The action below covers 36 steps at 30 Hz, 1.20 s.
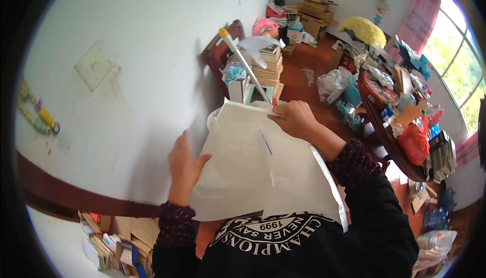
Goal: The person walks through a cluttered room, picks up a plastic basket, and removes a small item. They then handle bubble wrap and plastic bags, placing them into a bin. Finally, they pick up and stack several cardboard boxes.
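Observation:
A large off-white sheet [243,171] spreads in front of my chest, with a short blue line on it, a faint crease and a shiny silvery right edge. My right hand [296,118] pinches its far edge near the far right corner. Beside the sheet's left edge is my left hand [186,168], thumb spread from the fingers and nothing in it. Its thumb comes close to the sheet; whether it touches I cannot tell. Clear plastic [213,119] shows behind the sheet's far left corner.
Beyond the sheet, a white pole with a yellow end [243,63] leans by stacked books [267,69]. A cluttered round table [412,173] stands right, bearing a red plastic bag [414,143]. The wall [140,88] is close on my left. Cardboard boxes [136,232] lie lower left.

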Motion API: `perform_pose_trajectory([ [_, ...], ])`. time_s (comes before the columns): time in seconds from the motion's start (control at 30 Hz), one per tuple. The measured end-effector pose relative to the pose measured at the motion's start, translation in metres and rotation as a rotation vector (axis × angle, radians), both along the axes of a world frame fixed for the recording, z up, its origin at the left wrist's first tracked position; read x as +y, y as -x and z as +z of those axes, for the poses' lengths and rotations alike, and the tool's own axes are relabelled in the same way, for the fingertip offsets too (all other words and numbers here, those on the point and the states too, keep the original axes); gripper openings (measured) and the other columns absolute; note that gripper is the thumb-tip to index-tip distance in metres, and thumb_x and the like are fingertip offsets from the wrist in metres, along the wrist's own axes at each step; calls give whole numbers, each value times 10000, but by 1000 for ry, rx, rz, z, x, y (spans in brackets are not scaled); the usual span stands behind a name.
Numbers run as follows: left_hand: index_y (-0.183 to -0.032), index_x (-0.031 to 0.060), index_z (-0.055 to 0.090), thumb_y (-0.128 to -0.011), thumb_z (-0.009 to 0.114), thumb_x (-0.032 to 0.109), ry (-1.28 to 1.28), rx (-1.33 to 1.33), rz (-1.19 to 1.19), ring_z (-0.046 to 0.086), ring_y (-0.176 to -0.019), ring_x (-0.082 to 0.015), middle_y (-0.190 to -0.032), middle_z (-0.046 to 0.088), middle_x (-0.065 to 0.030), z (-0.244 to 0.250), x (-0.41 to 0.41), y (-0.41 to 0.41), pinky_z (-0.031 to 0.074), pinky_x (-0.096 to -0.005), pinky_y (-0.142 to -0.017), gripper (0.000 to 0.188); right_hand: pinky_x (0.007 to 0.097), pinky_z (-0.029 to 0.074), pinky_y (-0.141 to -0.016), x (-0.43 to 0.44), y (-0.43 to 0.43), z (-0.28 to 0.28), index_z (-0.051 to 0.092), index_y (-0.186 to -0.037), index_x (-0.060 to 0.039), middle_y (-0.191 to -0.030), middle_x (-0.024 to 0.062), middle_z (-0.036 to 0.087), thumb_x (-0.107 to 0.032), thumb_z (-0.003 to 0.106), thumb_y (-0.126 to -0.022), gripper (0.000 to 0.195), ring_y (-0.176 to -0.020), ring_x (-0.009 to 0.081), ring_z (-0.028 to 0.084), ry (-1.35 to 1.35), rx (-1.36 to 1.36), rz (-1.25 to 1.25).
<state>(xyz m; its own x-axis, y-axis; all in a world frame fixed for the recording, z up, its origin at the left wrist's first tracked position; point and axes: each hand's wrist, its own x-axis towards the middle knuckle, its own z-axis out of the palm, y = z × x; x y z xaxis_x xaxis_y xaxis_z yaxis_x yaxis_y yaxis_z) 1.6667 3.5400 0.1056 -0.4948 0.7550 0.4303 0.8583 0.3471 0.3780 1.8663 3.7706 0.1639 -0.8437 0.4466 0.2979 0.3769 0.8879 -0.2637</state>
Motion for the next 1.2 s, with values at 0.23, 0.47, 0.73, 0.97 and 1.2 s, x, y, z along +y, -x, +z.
perform_pose_trajectory([
  [0.23,-1078,33,507,-720,652,242,48,-208,35,571,-827,-339,-903,598,-176,10,76,-31,448,-396,-707,440,426,436,-571,6,2,-1,582,-669,-89,-637,128,569,-333,560,-761,261,-640,336,557,-57,22,67],
  [0.47,-793,4,602,-764,570,196,-139,-163,53,582,-707,-342,-710,600,-169,40,83,-15,451,-405,-635,197,423,425,-529,26,-1,21,565,-636,-86,-583,123,546,-292,590,-719,223,-595,321,554,-195,234,-7],
  [0.73,-802,-47,565,-812,462,156,-31,-152,120,564,-764,-391,-781,589,-232,27,123,8,440,-430,-692,228,359,422,-765,-32,6,30,474,-980,54,-902,156,522,-274,631,-709,453,-879,294,509,-239,66,199],
  [0.97,-837,-52,571,-820,446,132,-40,-255,120,574,-768,-382,-786,595,-234,29,111,-8,446,-426,-706,223,409,389,-856,-37,52,-118,306,-1240,54,-1091,243,485,-402,611,-732,747,-1036,322,476,156,-46,-112],
  [1.2,-830,-43,585,-804,428,92,2,-120,187,582,-761,-372,-790,599,-229,31,104,5,455,-424,-713,209,341,471,-617,56,30,-204,550,-939,-28,-777,127,609,-241,569,-769,273,-661,239,589,421,-43,-99],
])
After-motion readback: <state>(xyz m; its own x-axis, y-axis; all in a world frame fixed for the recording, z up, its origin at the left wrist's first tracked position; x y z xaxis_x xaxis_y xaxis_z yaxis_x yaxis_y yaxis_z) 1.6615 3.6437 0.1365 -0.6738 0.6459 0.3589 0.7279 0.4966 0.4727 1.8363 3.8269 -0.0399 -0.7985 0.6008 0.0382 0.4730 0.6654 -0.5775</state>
